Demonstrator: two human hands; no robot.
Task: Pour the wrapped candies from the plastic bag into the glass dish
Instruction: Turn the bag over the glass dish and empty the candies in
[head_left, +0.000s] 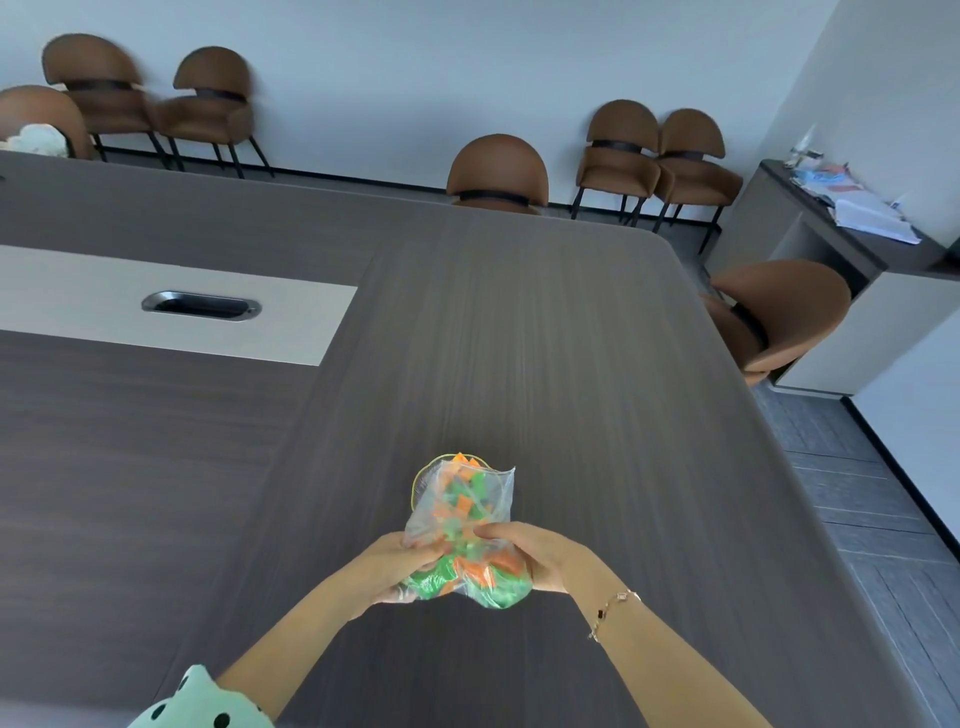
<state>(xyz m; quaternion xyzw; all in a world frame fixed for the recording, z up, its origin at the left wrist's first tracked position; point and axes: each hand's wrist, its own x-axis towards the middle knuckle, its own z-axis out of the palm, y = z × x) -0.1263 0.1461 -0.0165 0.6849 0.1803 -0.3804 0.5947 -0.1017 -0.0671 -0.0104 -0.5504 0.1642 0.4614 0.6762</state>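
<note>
A clear plastic bag (467, 525) full of orange and green wrapped candies is held over the dark table, its open mouth pointing away from me. My left hand (395, 569) grips the bag's lower left side. My right hand (535, 556) grips its lower right side, with a bracelet on that wrist. Behind the bag's mouth shows the yellow-tinted rim of the glass dish (415, 486), mostly hidden by the bag. A few orange candies (464, 459) show at the far edge of the dish.
The dark wood table (519, 338) has a pale inset strip with a metal cable port (201, 305). Brown chairs (497, 174) stand along the far wall and at the right edge. A side cabinet (852, 249) with papers sits at the right.
</note>
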